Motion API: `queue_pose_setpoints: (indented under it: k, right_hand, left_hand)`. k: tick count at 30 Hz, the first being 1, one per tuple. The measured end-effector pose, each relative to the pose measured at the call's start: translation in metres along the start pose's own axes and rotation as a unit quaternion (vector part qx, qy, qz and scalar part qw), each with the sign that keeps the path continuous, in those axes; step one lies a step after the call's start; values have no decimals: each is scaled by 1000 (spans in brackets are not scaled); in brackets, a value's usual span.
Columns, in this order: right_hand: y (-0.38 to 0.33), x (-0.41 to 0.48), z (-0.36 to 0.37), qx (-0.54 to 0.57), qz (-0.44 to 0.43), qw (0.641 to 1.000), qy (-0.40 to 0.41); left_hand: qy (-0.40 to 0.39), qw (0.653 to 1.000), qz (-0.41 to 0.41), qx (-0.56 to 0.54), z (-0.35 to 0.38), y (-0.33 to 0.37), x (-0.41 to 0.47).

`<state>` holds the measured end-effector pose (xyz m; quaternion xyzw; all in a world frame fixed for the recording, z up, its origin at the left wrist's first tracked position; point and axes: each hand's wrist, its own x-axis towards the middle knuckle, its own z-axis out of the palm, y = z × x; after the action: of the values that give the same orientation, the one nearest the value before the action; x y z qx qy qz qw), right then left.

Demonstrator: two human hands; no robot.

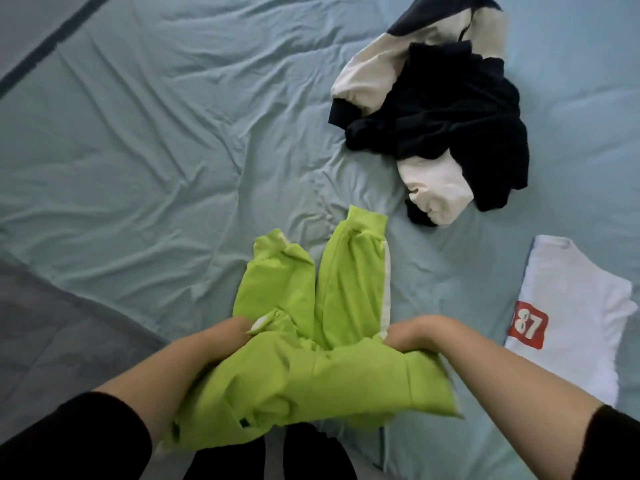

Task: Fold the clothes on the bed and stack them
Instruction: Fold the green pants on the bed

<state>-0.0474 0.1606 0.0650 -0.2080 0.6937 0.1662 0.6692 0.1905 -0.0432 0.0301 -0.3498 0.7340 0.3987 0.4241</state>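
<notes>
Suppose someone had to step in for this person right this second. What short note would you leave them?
Left hand: grips the waist end of the lime-green trousers with white side stripes.
Right hand: grips the same trousers on the other side.
Trousers: legs lie apart on the pale blue bedsheet, not yet folded.
White T-shirt with a red "87" patch: lies flat to the right, seemingly already folded.
Black-and-cream jacket: crumpled further up the bed, unfolded.
Left to do: fold the trousers, fold the jacket, stack everything.
</notes>
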Motion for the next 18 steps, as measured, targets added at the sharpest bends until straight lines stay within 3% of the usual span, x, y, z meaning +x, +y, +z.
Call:
queue_pose_setpoints:
  k: [5,11,14,18]
  right_hand:
    - [7,-2,-13,41,-93,967,236]
    - [-21,-11,-61,5,-104,880,463]
    - [-49,-19,-100,-17,-55,859,509]
    - [-94,-25,-153,-34,0,883,468]
  left_hand:
    - [171,980,27,-94,-6,-9,-12]
    - [422,904,0,-69,-74,-13,-13]
    - [404,913,-38,-38,-137,-9,2]
    - [294,955,-22,-34,-216,2,16]
